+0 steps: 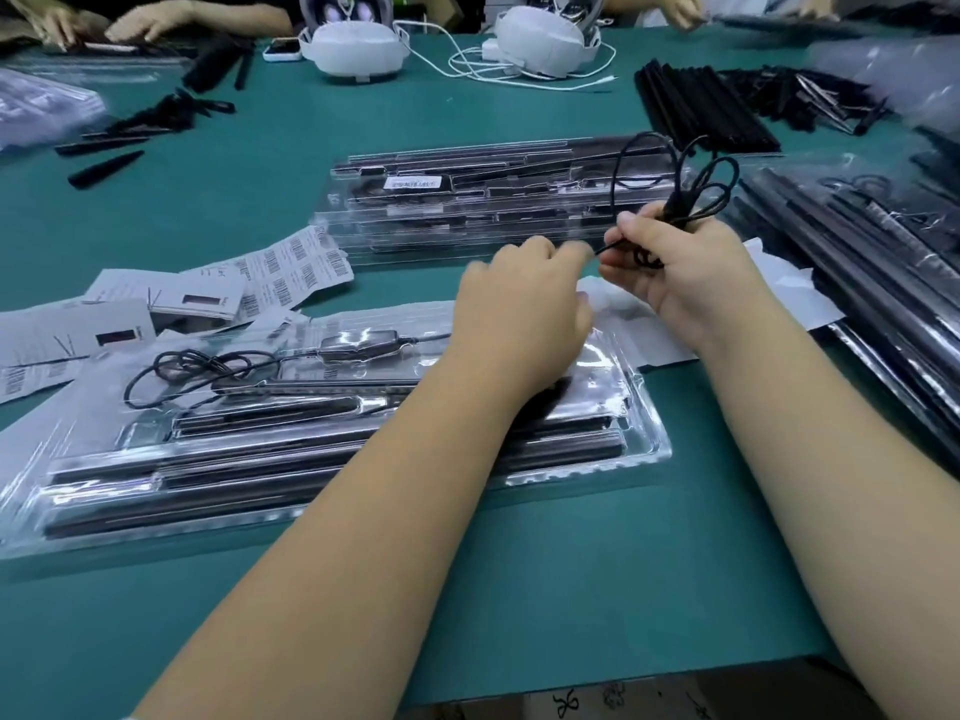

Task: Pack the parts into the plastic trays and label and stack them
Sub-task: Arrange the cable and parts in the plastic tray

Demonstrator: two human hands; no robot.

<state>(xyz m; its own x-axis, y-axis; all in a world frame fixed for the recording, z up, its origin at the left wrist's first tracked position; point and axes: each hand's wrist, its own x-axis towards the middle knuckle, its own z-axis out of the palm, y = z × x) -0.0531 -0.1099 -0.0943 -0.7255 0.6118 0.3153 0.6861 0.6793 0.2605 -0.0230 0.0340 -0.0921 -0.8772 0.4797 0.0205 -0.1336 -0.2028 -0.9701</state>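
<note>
A clear plastic tray (pixel 644 439) lies in front of me, holding long black bars, a coiled black cable and a small adapter. Above its right end my right hand (pixel 680 267) grips a looped black cable (pixel 696 184), the loops sticking up past my fingers. My left hand (pixel 519 309) pinches the cable's loose end close beside the right hand. Behind them lies a stack of packed clear trays (pixel 332 210), the top one bearing a white label (pixel 413 183).
Barcode label sheets (pixel 291 267) and printed cards (pixel 171 298) lie at the left. Long black bars (pixel 852 267) are piled at the right, more black parts at the back. Two white headsets (pixel 353 49) with cables and other people's hands are at the table's far edge.
</note>
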